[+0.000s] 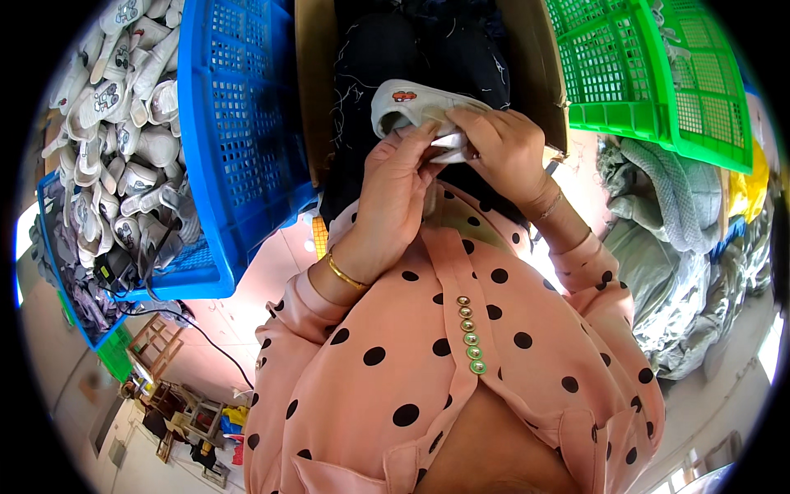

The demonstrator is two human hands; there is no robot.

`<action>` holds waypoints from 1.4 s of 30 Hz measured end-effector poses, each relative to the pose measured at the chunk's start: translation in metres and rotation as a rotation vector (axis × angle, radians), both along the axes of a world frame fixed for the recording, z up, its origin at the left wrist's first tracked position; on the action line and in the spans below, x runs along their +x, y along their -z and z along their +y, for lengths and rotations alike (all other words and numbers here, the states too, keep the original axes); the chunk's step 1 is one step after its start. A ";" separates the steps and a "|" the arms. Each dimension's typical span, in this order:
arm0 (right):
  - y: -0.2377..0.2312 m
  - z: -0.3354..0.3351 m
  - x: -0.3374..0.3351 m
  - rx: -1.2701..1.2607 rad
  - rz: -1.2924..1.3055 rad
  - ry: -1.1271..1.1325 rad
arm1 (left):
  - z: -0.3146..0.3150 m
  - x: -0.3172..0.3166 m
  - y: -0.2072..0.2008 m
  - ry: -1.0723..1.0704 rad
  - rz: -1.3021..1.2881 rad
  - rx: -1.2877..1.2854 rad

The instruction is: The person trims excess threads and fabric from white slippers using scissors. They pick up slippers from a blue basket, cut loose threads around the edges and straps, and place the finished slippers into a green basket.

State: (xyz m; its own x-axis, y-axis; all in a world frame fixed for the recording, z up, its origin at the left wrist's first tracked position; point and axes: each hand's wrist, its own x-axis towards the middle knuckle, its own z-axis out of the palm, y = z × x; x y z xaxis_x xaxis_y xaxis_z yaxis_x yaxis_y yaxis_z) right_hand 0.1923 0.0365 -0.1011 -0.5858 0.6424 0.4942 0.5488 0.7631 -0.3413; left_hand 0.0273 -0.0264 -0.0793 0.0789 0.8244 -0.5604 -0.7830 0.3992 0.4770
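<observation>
A white shoe upper point(411, 100) with a small red car motif is held above my dark-clad lap. My left hand point(393, 185) pinches its near edge between thumb and fingers, from the left. On the other side, my right hand point(504, 146) grips the same edge with bent fingers, close to the left fingertips. A folded white flap shows between the two hands. My fingers hide part of the upper's opening, and I cannot make out any small item between them.
A blue plastic basket point(247, 107) stands at the left, beside a heap of white shoe uppers point(123, 148). Cardboard walls point(313, 90) flank my lap. Green crates point(617, 115) stand at the right, above grey fabric point(671, 263). A black cable point(210, 342) crosses the floor at the lower left.
</observation>
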 end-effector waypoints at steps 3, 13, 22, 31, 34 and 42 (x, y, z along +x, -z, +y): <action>0.001 0.010 0.002 -0.160 0.083 0.035 | 0.001 -0.003 -0.003 0.146 0.181 0.108; 0.009 -0.005 0.022 -0.930 0.188 -0.010 | 0.006 -0.032 0.005 0.380 1.486 0.744; 0.014 -0.041 0.025 -1.294 0.262 -0.040 | -0.005 -0.048 0.014 0.779 0.680 0.282; -0.006 -0.038 0.038 -0.301 -0.252 0.005 | -0.015 -0.044 0.020 0.651 0.516 0.083; -0.013 -0.035 0.034 -0.198 -0.315 -0.033 | -0.015 -0.045 0.020 0.651 0.504 0.077; -0.009 -0.029 0.028 -0.118 -0.379 -0.080 | -0.015 -0.046 0.019 0.626 0.461 0.056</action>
State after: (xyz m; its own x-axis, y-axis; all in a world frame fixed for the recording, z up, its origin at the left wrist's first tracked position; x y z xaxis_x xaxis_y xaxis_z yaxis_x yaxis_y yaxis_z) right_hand 0.2203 0.0080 -0.0919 -0.7626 0.6270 0.1590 0.5935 0.7760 -0.2136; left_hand -0.0189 -0.0418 -0.0986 0.3079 0.7314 -0.6085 -0.1378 0.6671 0.7321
